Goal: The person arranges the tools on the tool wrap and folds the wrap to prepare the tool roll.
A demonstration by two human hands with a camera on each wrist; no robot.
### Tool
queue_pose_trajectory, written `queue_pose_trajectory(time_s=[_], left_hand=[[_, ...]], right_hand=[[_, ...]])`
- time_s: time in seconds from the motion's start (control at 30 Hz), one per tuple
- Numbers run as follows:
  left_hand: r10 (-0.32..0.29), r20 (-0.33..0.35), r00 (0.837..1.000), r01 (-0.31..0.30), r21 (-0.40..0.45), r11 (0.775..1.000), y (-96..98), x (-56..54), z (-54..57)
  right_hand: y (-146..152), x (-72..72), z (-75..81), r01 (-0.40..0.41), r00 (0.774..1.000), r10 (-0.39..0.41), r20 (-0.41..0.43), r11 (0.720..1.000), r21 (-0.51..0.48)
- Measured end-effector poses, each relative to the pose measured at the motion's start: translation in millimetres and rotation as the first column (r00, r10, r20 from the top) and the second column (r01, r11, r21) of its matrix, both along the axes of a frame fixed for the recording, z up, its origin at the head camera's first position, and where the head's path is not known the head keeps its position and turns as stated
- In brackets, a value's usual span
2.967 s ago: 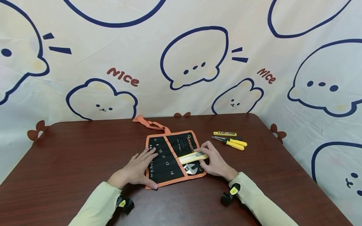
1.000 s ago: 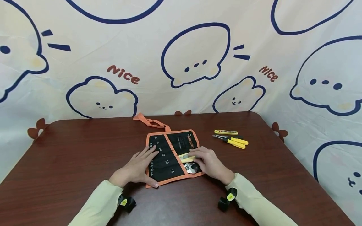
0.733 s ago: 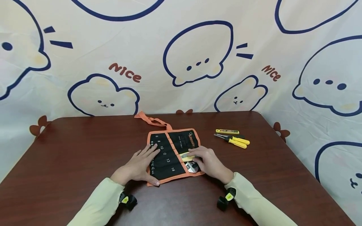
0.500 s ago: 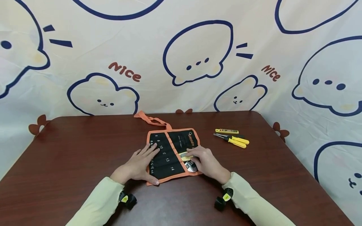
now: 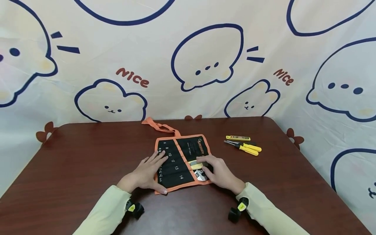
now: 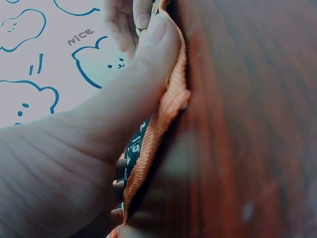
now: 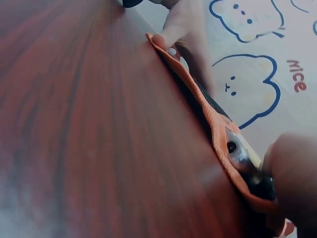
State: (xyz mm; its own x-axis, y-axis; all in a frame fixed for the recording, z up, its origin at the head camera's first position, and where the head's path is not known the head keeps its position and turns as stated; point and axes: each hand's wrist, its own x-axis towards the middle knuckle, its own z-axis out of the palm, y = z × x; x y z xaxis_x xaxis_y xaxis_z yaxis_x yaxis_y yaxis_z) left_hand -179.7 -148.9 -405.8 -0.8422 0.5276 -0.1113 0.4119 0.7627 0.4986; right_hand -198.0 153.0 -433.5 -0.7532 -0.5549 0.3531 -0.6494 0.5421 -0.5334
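A black tool pouch [image 5: 186, 147] with orange trim and printed numbers lies spread on the table. My left hand [image 5: 144, 173] rests on its left part with fingers spread and the thumb over the near edge. A pale yellow utility knife [image 5: 195, 165] sits partly in a right-hand pocket. My right hand [image 5: 221, 173] pinches its outer end between thumb and fingertips, which hide that end. Just nearer me, an adjustable wrench [image 5: 200, 175] shows its silver head above another pocket. In the right wrist view, the wrench [image 7: 237, 153] lies close to my blurred fingers.
To the right of the pouch lie long-nose pliers [image 5: 249, 149] with yellow handles and a slim yellow case [image 5: 238, 138]. An orange strap [image 5: 160, 126] trails from the pouch towards the back edge of the brown table [image 5: 97, 156]. A patterned cloth [image 5: 158, 49] hangs behind.
Since three seconds ago the utility knife has slid left, deeper into its pocket, and my right hand has moved left with it. My left hand has stayed on the pouch.
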Motion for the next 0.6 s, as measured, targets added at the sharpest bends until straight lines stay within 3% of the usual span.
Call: queue_pose_trajectory(time_s=[0.27, 0.4, 0.6], left_hand=[[-0.010, -0.015, 1.000, 0.010, -0.001, 1.000, -0.4, -1.3, -0.2], [-0.019, -0.013, 1.000, 0.019, 0.001, 1.000, -0.1, -1.1, -1.8], [-0.020, -0.019, 1.000, 0.020, 0.003, 1.000, -1.2, -1.0, -2.9]], right_hand=[[16.9, -5.6, -2.6, 0.019, 0.998, -0.023, -0.056, 0.998, -0.065], [35.0, -12.2, -5.7, 0.103, 0.990, -0.111, -0.092, 0.991, -0.091], [63.4, -23.3, -8.6, 0.239, 0.958, -0.249, -0.141, 0.967, -0.086]])
